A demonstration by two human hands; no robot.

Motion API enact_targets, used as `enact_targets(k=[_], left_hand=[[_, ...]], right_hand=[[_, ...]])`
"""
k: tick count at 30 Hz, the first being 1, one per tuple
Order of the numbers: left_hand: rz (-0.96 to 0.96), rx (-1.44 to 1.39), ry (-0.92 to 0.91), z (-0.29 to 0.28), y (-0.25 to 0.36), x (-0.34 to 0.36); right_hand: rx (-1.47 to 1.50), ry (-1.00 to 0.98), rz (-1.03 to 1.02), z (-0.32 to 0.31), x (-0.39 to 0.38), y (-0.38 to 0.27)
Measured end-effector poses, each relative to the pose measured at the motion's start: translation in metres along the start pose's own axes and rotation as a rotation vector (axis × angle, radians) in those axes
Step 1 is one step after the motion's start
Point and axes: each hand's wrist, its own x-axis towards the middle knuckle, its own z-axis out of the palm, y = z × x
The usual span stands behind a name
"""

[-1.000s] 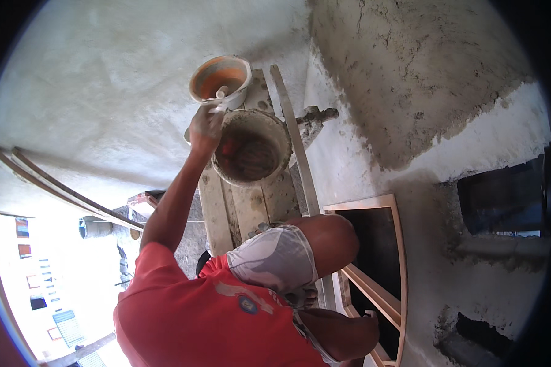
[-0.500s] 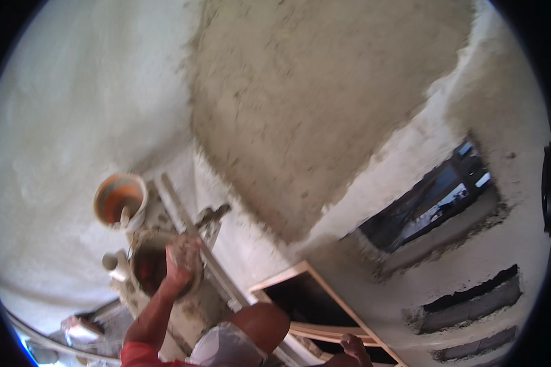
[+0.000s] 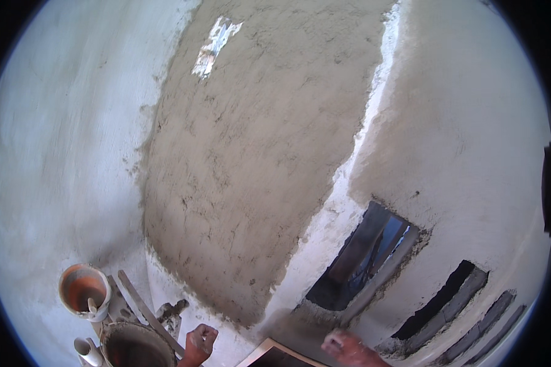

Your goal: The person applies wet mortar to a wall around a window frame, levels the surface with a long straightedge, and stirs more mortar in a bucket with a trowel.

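Low in the picture my left hand (image 3: 200, 344) is raised with its fingers curled closed, beside the mortar bucket (image 3: 138, 345) and in front of the white wall strip. Whether anything is inside that fist is hidden. My right hand (image 3: 347, 347) is to the right, below a rectangular wall opening (image 3: 355, 260); its whitish fingers are bent inward and somewhat blurred, and what they hold, if anything, does not show. Ahead rises a wall with wet grey-brown plaster (image 3: 245, 153). A bare whitish patch (image 3: 216, 48) interrupts the plaster near the top.
A bucket with an orange inside (image 3: 84, 290) and a tool handle in it stands at lower left. Close by are a white pipe (image 3: 89, 352) and a long wooden strip (image 3: 147, 309). A wood-framed panel (image 3: 275, 355) lies low centre. Narrow slots (image 3: 441, 300) cut the right wall.
My view has tilted up, showing more plastered wall. My left hand has left the mortar bucket and come up to its right. My right hand is raised beneath the opening.
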Motion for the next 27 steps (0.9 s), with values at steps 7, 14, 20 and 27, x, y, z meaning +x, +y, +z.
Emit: enact_targets(k=[7,14,20,27], left_hand=[[-0.097,0.058,-0.047,-0.004,0.001,-0.012],[0.032,-0.043,-0.096,0.027,-0.012,0.000],[-0.101,-0.002,-0.103,-0.005,-0.026,-0.011],[-0.136,0.067,-0.128,-0.008,-0.022,-0.015]], right_hand=[[0.087,0.873,-0.672,-0.167,0.039,-0.158],[0.214,1.030,-1.084,-0.225,0.017,-0.222],[0.262,1.100,-1.142,-0.197,0.027,-0.197],[0.249,1.071,-1.105,-0.175,0.033,-0.186]])
